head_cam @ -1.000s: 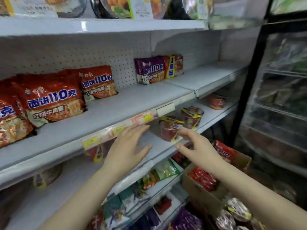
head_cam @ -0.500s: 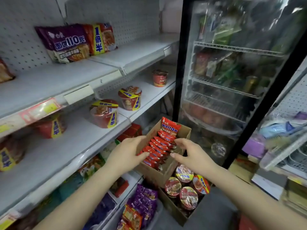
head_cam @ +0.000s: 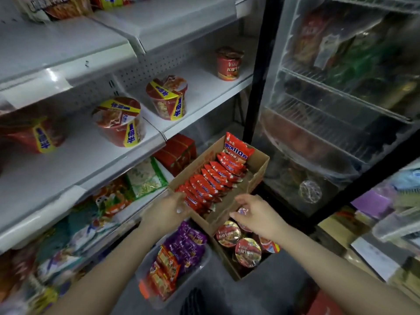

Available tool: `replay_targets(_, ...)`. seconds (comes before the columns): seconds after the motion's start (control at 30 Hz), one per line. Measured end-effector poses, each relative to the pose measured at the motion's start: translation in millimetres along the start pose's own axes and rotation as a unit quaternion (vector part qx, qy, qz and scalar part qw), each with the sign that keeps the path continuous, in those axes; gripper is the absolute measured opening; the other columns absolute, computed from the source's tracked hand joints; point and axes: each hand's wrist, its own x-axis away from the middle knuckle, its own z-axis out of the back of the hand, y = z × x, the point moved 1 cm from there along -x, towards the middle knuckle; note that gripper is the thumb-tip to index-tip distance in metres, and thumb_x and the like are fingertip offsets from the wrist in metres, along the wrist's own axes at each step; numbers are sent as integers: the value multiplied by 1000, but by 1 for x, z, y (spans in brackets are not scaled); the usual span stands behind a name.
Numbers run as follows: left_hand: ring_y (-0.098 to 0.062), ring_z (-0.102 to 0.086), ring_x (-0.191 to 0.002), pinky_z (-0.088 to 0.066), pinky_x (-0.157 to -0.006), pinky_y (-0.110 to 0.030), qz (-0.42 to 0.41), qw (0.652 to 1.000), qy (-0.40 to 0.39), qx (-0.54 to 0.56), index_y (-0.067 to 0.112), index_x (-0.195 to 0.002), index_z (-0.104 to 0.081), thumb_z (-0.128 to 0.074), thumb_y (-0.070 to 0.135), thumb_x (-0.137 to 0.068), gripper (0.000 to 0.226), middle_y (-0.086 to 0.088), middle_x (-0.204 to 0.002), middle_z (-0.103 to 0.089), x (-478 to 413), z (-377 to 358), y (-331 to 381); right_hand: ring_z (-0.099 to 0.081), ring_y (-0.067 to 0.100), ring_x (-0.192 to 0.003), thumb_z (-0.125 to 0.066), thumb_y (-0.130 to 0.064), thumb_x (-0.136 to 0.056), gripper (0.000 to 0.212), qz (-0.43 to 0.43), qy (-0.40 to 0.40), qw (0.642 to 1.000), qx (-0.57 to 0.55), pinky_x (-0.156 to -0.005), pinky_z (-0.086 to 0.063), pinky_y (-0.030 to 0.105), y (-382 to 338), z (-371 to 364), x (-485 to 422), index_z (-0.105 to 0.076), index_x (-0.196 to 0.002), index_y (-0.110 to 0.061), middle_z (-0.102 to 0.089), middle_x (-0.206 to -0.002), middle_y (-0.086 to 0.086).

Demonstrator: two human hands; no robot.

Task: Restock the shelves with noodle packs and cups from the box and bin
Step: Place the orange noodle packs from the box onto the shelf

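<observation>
1. Both hands reach toward the box [head_cam: 259, 165] at the frame's centre. The left hand [head_cam: 167, 212] has loosely bent fingers at the near end of the row of red packs [head_cam: 212, 180]; whether it has hold of one I cannot tell.
2. The right hand [head_cam: 255, 215], fingers curled, hovers over the box's near edge and holds nothing visible.
3. Done: a few cups [head_cam: 119, 120] stand spaced on the middle shelf [head_cam: 86, 155], left of centre.
4. Left: the box looks full, more cups [head_cam: 247, 252] wait below it, and the bin [head_cam: 200, 264] at bottom centre holds purple packs. Most restocking seems to remain.
</observation>
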Motion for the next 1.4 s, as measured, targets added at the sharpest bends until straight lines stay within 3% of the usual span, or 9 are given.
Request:
replay_targets(0.23,-17,-65,-88,-53,-74,-31,42,997,-55,40,22,-100,-65,-60,36,-94,16,0,-97,-70,-74,-40,-48,-58,16,-119,-66,-37,-92,54,-29,-51,998,-11,-99,-46,29,11,-37,-88,-51,-137,-13,-59,-135,1)
replay_targets(0.3,-16,-63,-83,-53,-74,-31,48,995,-69,59,17,-107,-66,-60,34,-93,23,-5,-96,-70,-99,-54,-64,-61,19,-116,-65,-37,-92,53,-47,-71,996,-10,-98,-48,32,16,-53,-118,-51,-137,-13,-61,-132,4)
replay_targets(0.43,-13,-66,-93,-55,-82,-32,58,991,-87,81,24,-119,-61,-51,44,-91,35,6,-102,-70,-147,-82,-91,-60,21,-116,-63,-35,-94,48,-64,-114,991,2,-97,-46,27,30,-88,-186,-53,-136,-13,-61,-131,5)
replay_targets(0.53,-11,-66,-103,-54,-88,-32,73,987,-88,109,26,-124,-61,-47,53,-86,49,12,-112,-69,-180,-110,-116,-60,23,-114,-64,-35,-92,41,-64,-132,989,17,-99,-48,35,44,-124,-235,-59,-127,-14,-63,-126,6)
replay_targets(0.73,-16,-61,-116,-47,-100,-30,99,983,-55,144,18,-139,-53,-57,26,-98,42,1,-128,-64,-211,-146,-135,-60,21,-115,-64,-36,-91,41,-80,-165,980,82,-98,-48,37,81,-200,-289,-55,-126,-18,-61,-126,2)
replay_targets(0.9,-15,-64,-111,-47,-95,-24,86,985,1,151,21,-137,-56,-57,21,-97,40,2,-122,-68,-216,-163,-147,-64,17,-98,-55,-34,-96,22,-88,-144,978,122,-84,-56,35,93,-233,-300,-56,-112,-20,-61,-110,0)
replay_targets(1.13,-13,-63,-113,-52,-97,-33,77,983,-2,166,22,-136,-56,-57,22,-97,40,4,-122,-68,-214,-161,-146,-66,18,-100,-51,-16,-96,16,-91,-94,981,143,-84,-55,32,91,-225,-297,-66,-100,-15,-67,-105,2)
replay_targets(1.27,-17,-59,-120,-48,-102,-33,86,983,-24,163,20,-141,-50,-57,26,-96,46,-1,-132,-63,-209,-151,-143,-63,13,-100,-53,-23,-97,18,-58,-58,985,151,-74,-44,20,83,-193,-290,-67,-107,-23,-66,-106,-7)
replay_targets(1.4,-16,-59,-117,-45,-98,-28,85,975,-23,202,17,-141,-47,-61,25,-96,48,2,-134,-59,-203,-125,-130,-59,12,-97,-56,-28,-96,13,-22,-25,989,143,-75,-48,25,68,-149,-275,-66,-101,-22,-66,-103,-6)
